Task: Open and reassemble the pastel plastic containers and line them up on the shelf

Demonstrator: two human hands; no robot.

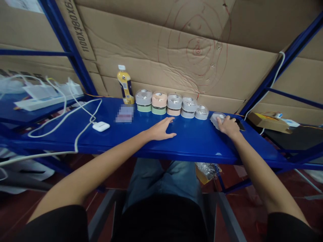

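Observation:
My left hand hovers over or rests on the blue shelf with thumb and fingers apart, holding nothing. Just beyond it is a row of small oval lidded boxes, mostly stacked in twos: a grey box over a green one, a pink box over a green one, a grey box over a pink one, and a grey box over another grey. A single grey box ends the row. To the right, my right hand closes on a greyish, clear-edged plastic piece; its exact kind is unclear.
A yellow drink bottle and a blurred-out packet stand left of the boxes. Further left lie a white earphone case, cables and a power strip. A dark flat object sits beside my right hand. Cardboard backs the shelf.

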